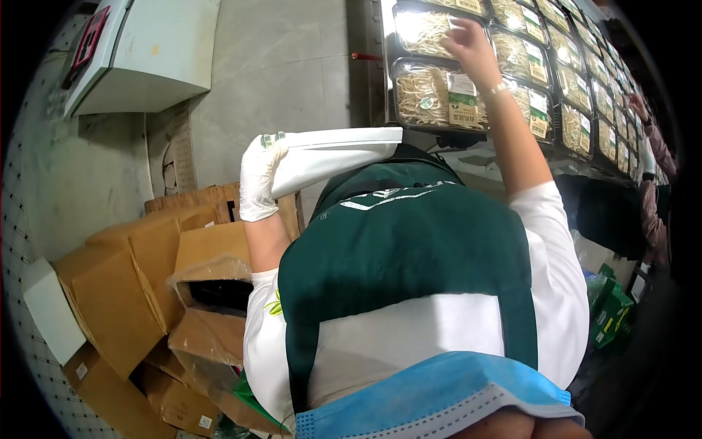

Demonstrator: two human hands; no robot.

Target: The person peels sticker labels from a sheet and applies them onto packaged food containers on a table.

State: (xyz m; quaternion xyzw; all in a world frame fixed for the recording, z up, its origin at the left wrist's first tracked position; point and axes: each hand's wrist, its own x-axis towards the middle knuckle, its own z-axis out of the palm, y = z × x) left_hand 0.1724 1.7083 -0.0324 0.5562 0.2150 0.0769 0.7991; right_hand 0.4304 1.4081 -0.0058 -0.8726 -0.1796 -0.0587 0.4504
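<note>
My left hand, in a white glove, is closed around one end of a long white sheet of labels. Small green-printed labels show by its fingers, and the sheet stretches right in front of my green apron. My bare right hand reaches over a clear-lidded tray of bean sprouts. Its fingers are partly bent and apart, close to a white patch on the lid; whether they touch it is hard to tell. Nearer me sits another bean sprout tray, bearing a green and brown label.
Several rows of packed sprout trays cover the table to the right. Another person's hand is at the far right. Cardboard boxes are piled at left, below a white cabinet. A red rod sticks out from the table edge.
</note>
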